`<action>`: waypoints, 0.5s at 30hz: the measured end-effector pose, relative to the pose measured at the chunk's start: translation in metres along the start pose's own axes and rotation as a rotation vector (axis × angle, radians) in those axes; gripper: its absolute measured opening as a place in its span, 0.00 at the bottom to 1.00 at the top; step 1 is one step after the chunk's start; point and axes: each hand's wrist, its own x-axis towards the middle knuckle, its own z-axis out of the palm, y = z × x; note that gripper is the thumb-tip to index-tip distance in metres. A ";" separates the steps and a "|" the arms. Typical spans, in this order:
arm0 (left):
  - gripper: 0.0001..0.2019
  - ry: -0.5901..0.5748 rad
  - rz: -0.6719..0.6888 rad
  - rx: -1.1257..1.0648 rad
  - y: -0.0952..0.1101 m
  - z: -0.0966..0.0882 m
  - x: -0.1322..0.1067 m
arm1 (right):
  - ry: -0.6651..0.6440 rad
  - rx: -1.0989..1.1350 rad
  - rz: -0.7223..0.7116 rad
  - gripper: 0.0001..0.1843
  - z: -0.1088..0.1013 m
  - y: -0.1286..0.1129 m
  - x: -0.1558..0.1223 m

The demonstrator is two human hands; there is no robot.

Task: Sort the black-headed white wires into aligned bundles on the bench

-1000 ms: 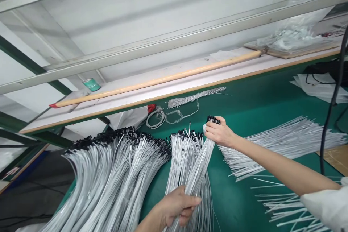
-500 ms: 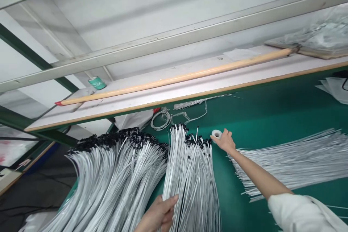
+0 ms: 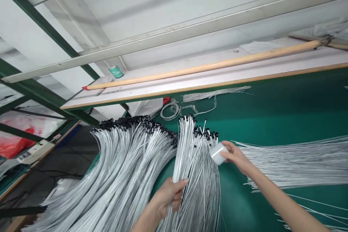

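White roll [image 3: 218,153], now tilted, nears black-tipped cables [image 3: 208,181]
The right hand [image 3: 237,155] pinches the roll; the left hand [image 3: 170,195] keeps its grip around a bundle [image 3: 181,152], leaving both occupied.

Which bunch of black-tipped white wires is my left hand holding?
The slim white bunch between the curved pile and the looser bunch; only it is gripped.
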 end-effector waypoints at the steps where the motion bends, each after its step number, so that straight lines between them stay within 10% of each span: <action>1: 0.25 -0.011 0.010 -0.003 0.000 0.003 0.000 | -0.151 0.137 0.005 0.30 0.008 0.000 -0.020; 6: 0.21 -0.070 0.059 -0.029 -0.007 0.017 -0.008 | -0.444 0.382 0.021 0.28 0.045 -0.005 -0.094; 15: 0.24 -0.091 0.041 0.047 -0.030 0.037 -0.035 | -0.433 0.281 0.079 0.27 0.066 -0.009 -0.133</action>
